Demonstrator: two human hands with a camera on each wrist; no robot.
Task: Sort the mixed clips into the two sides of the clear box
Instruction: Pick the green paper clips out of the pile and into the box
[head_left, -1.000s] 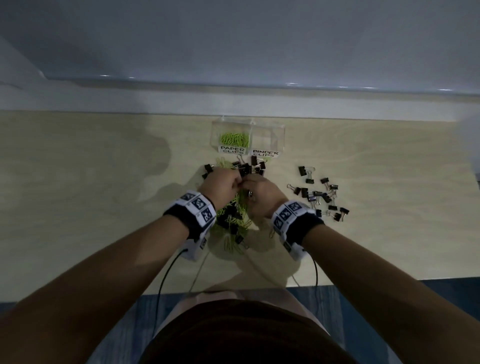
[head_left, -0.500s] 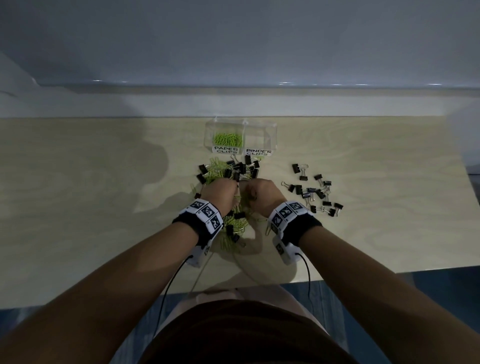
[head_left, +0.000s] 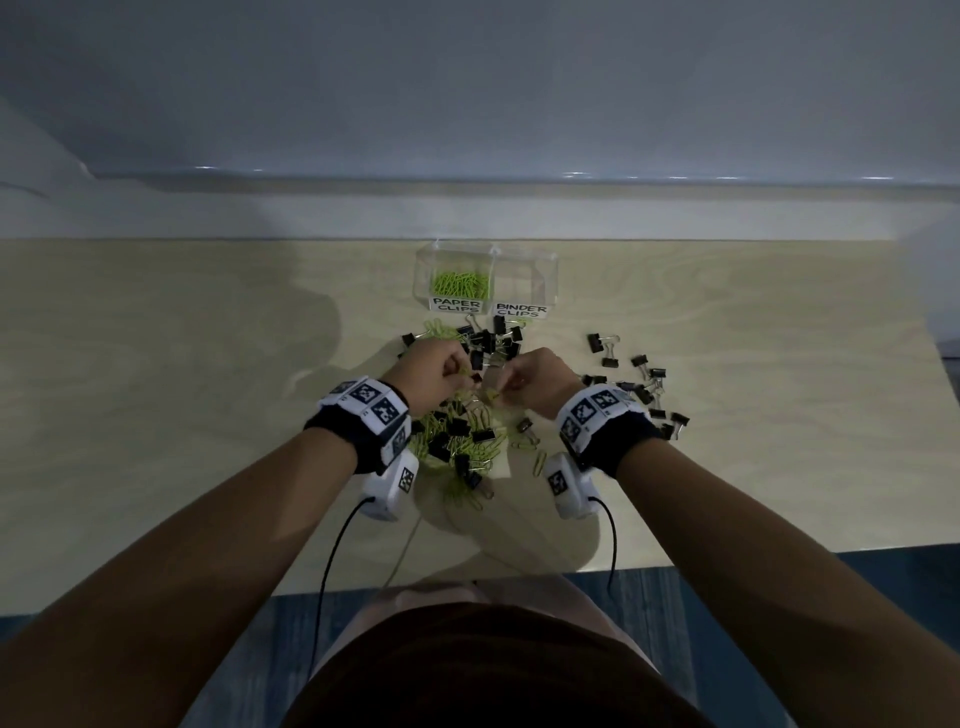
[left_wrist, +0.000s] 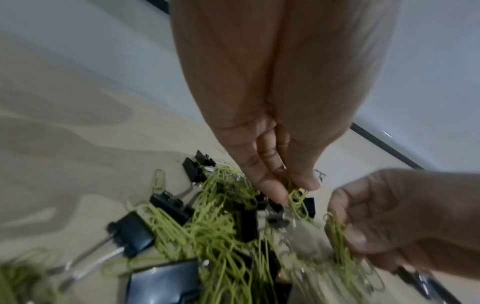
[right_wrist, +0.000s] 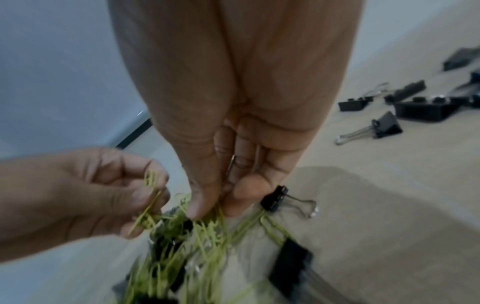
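Note:
A clear two-part box (head_left: 548, 270) stands at the back of the desk; its left side, labelled PAPER CLIPS, holds green paper clips (head_left: 460, 283), and its right side, labelled BINDER CLIPS, looks empty. In front of it lies a mixed heap (head_left: 460, 434) of green paper clips and black binder clips. Both hands hover just above the heap. My left hand (head_left: 441, 366) (left_wrist: 296, 192) pinches a few green paper clips (left_wrist: 298, 199) between thumb and fingers. My right hand (head_left: 530, 374) (right_wrist: 215, 207) pinches a bunch of green paper clips (left_wrist: 337, 236) that trails down into the heap.
Several black binder clips (head_left: 644, 379) lie scattered on the desk to the right of my right wrist. A few loose paper clips (head_left: 537, 460) lie near the heap's right edge. The desk's front edge runs just behind my wrists, a pale wall behind the box.
Both hands have drawn a little apart above the heap, each lifting green paper clips. The view has shifted slightly.

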